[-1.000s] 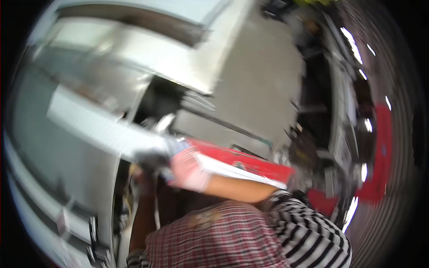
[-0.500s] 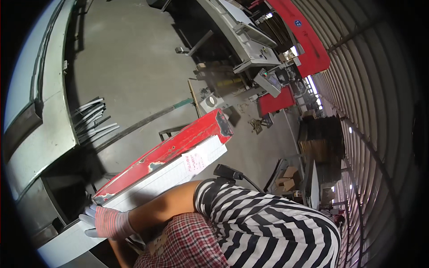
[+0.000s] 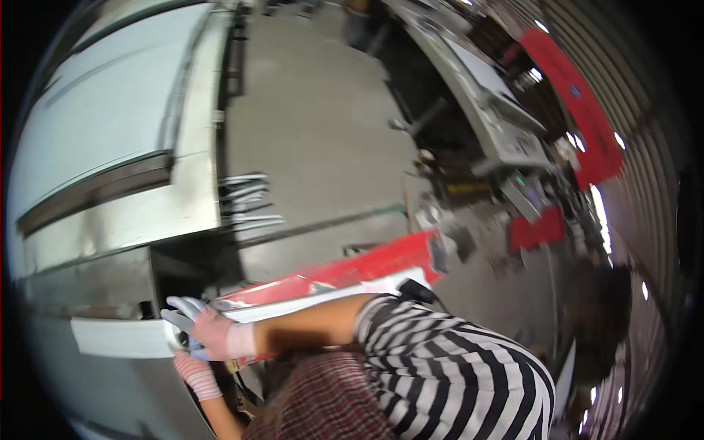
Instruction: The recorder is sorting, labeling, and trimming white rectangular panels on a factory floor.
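My right hand (image 3: 209, 330), in a pink and grey-blue knit glove, reaches left across the white panel strip (image 3: 121, 339). Its fingers are stretched out and apart near the left end of a red beam (image 3: 330, 273). Just below it is my left hand (image 3: 194, 369), in a matching striped glove. The left fingers are mostly hidden behind the right hand. Between the two hands shows a small white, rounded thing with a dark middle (image 3: 174, 336), too blurred to name. White sheet also runs along the near side of the beam, partly covered by my right forearm.
A large pale machine table (image 3: 110, 125) stands at the left, with a grey metal cabinet (image 3: 88, 286) below. Thin metal strips (image 3: 249, 198) lie on the floor beside it. Further right are a long workbench (image 3: 506, 143), a control box (image 3: 524, 196) and a red panel (image 3: 535, 229).
My view has swung left, so the scene sits further right and is blurred. My left glove has come into sight below the right. The right fingers now point up and left.
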Tool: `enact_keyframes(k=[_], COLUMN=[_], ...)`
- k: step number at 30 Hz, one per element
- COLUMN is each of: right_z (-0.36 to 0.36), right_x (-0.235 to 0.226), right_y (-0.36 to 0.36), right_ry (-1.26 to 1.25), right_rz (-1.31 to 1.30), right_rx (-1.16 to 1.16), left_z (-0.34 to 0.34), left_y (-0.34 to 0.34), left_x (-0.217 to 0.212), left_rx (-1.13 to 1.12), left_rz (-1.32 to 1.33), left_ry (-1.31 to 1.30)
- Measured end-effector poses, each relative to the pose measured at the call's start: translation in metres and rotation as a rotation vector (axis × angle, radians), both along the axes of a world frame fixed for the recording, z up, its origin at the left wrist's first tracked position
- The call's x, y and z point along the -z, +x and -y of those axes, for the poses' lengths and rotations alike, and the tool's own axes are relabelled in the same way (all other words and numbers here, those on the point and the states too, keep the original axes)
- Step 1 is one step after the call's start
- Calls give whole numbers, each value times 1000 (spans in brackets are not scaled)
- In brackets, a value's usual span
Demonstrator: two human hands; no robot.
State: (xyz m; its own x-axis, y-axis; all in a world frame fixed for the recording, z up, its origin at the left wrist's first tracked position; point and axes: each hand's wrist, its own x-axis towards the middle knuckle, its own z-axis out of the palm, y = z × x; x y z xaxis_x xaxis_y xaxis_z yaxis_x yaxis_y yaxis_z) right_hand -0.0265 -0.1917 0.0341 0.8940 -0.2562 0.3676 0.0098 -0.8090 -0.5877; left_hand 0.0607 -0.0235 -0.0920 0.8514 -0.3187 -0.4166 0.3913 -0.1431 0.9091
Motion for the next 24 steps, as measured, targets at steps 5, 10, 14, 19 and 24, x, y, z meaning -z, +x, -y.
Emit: enact_keyframes(k=[5, 10, 14, 19, 24], right_z=[43, 79, 82, 58, 56], right_x=[-33, 33, 47, 59, 108], right_y=[70, 117, 126, 152, 138], right_ry=[-368, -317, 25, -744, -203], right_rz=[-568, -625, -817, -911, -768], right_rx=[-851, -864, -898, -727, -388], left_z=[16, 28, 21, 22, -2], left_y=[-8, -21, -20, -21, -24], left_x=[-15, -93, -91, -87, -50], left_rx=[649, 397, 424, 391, 235], left_rz=[519, 475, 433, 493, 459], left_ry=[1081, 794, 737, 666, 306])
